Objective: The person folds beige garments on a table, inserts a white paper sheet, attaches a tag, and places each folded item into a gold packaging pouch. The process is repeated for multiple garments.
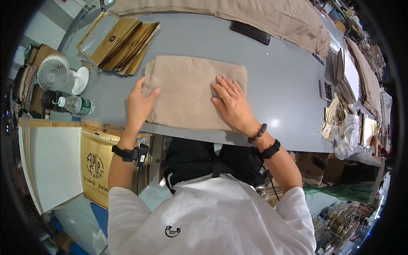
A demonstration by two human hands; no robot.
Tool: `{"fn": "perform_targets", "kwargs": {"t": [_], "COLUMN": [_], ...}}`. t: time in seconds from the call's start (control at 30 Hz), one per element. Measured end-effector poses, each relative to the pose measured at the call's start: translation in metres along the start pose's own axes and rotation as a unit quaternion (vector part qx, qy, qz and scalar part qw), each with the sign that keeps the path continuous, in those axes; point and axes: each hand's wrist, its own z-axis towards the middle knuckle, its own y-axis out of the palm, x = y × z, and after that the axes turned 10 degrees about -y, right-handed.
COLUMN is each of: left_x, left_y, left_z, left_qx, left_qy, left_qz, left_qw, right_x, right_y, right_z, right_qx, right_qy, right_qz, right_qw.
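Observation:
A folded beige cloth with a stitched edge lies on the grey table in front of me. My left hand is at its left side, thumb on top of the cloth and fingers at the layered edge, partly hidden; it grips that edge. Flat on the right part of the cloth rests my right hand, palm down with the fingers slightly spread, holding nothing. A stack of gold and clear packaging envelopes lies beyond the cloth's upper left corner.
A white fan and a plastic bottle stand at the left. Along the far edge lies more beige cloth, with a black phone beside it. A pen, tags and clear plastic wrap lie at the right.

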Motion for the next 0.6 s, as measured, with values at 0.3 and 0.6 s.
{"fn": "perform_targets", "kwargs": {"t": [0.3, 0.6], "left_x": [-0.032, -0.001], "left_y": [0.014, 0.055], "left_z": [0.026, 0.008], "left_qx": [0.01, 0.008], "left_qy": [0.257, 0.273], "left_qz": [0.279, 0.316], "left_qw": [0.925, 0.908], "right_x": [0.034, 0.155], "right_y": [-0.034, -0.132], "right_z": [-0.038, -0.169], "right_qx": [0.079, 0.234], "right_qy": [0.05, 0.313], "right_qz": [0.149, -0.065], "right_qw": [0.984, 0.918]}}
